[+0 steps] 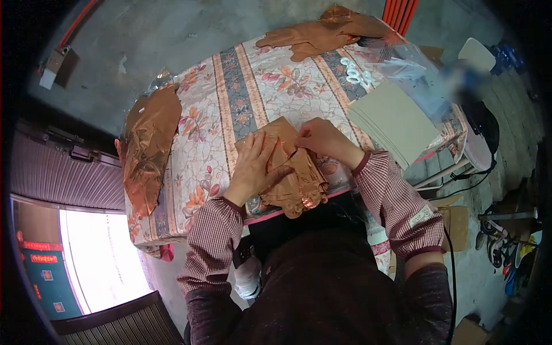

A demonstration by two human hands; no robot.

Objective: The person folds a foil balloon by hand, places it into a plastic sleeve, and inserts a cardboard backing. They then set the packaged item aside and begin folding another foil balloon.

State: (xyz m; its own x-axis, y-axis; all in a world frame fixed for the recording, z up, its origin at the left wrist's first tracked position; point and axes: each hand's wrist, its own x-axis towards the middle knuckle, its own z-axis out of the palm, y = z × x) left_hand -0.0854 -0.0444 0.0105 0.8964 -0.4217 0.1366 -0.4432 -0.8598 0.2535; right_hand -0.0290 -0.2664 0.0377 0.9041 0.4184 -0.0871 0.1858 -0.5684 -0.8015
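A bundle of shiny copper-brown sheets (293,187) lies at the table's near edge, its lower end hanging slightly over. My left hand (253,167) rests spread on the bundle's left side, fingers apart and pointing away from me. At the bundle's upper right, my right hand (322,138) is closed in a pinch on the edge of the brown material. Under my left fingertips a flat brown piece (282,125) sticks out toward the back.
More brown material (150,144) lies at the table's left edge, and another heap (333,31) at the back. Grey-green boards (397,121), white rings (356,75) and clear plastic bags (411,72) lie to the right on the flowered tablecloth (198,167).
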